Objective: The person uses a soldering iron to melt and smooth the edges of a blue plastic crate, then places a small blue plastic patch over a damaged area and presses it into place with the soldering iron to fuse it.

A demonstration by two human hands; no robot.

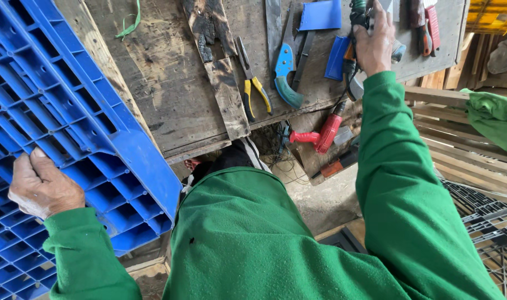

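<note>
1. left hand (42,186) clamps the blue plastic pallet (70,128), fingers curled over its gridded face low on the left.
2. right hand (374,41) closes on a dark-handled tool (353,22) at the far right of the wooden bench (164,72); what kind of tool is unclear.
3. pallet's long axis slants from upper left toward the body, leaning on the bench edge.
4. tool and pallet lie well apart; yellow-handled pliers (253,89) and a blue-handled cutter (286,69) sit between them.

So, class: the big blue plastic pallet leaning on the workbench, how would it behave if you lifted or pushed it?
The pallet probably stays stiff, since its grid of ribs braces it. It looks fairly light for its size, being open-celled plastic that the left hand steadies alone. Propped at a tilt against the wooden workbench, it could slide or tip if pushed.
</note>
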